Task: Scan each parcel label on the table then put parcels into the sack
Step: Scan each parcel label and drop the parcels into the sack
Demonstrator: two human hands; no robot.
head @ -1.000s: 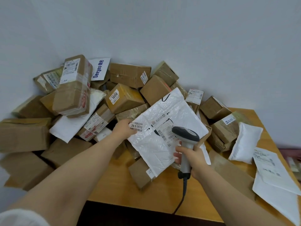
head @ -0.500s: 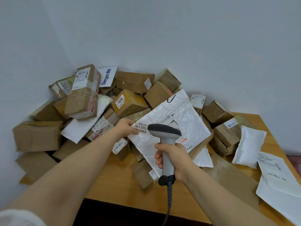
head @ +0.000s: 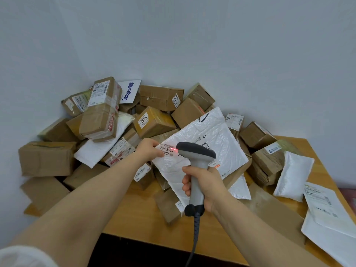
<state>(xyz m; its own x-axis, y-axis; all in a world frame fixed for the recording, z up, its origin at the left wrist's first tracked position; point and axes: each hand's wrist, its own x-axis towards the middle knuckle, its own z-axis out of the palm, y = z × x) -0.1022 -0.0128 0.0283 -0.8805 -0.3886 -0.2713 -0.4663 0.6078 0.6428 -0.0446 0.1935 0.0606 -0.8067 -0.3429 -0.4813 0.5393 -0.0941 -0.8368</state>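
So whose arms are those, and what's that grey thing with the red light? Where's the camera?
There is no machine here, just a person. The camera sits on their head and looks down, so you see their two arms as if they were yours. The right hand grips a grey scanner, a tool that reads barcodes. The left hand pinches the corner of a white padded parcel by its label, and the scanner's red light falls on that label. Behind, brown cardboard boxes are heaped on a wooden table. No sack shows in this picture.
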